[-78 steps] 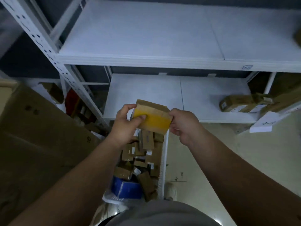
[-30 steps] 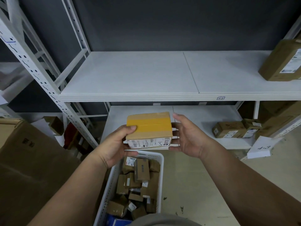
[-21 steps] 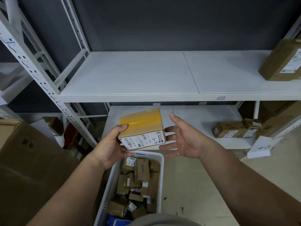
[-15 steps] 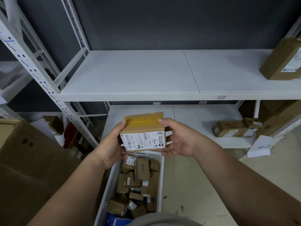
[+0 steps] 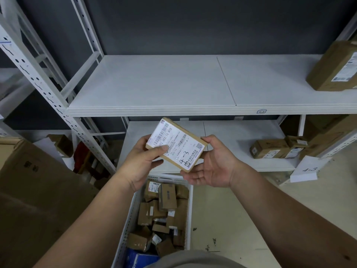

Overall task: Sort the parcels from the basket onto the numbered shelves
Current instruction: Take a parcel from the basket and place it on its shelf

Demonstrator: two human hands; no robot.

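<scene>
I've turned the parcel [image 5: 174,145] over: half a second ago the taped top still showed above the label, and now the white label faces me square, tilted, with "4-3" handwritten at its lower edge. It sits above the basket [image 5: 125,225], at the centre of my view. My left hand [image 5: 142,161] pinches its 9 o'clock end, thumb on the label, fingers underneath. My right hand [image 5: 211,167] cradles the 3 o'clock end with loosely spread fingers, no longer wrapped over the top. So I judge the address read. A card marked "4-3" [image 5: 307,169] hangs at 3 o'clock by the lower shelf [image 5: 231,132], where small boxes [image 5: 270,149] already lie; that looks like its destination.
</scene>
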